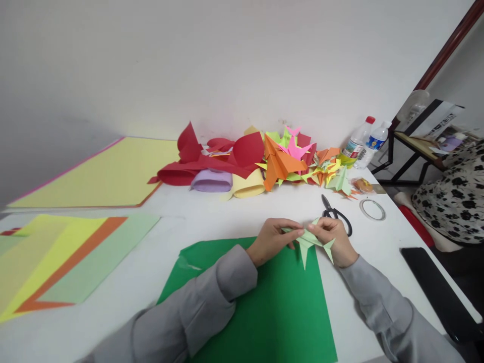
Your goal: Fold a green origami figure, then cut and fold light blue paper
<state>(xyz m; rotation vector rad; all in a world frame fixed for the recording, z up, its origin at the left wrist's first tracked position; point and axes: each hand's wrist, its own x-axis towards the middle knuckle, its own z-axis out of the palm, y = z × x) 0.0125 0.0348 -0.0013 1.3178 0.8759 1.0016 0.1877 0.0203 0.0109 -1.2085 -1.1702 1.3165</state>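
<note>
Pale-green paper figure, one, pinched by fingers of left hand and right hand; two bottles, one scissors beyond.

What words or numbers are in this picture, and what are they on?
Nothing is readable.
Label on the red-capped bottle: too small to read.
Label on the other bottle: too small to read.
Lettering on the black-and-white box: too blurred to read.
The light green folded paper: no writing.
</note>
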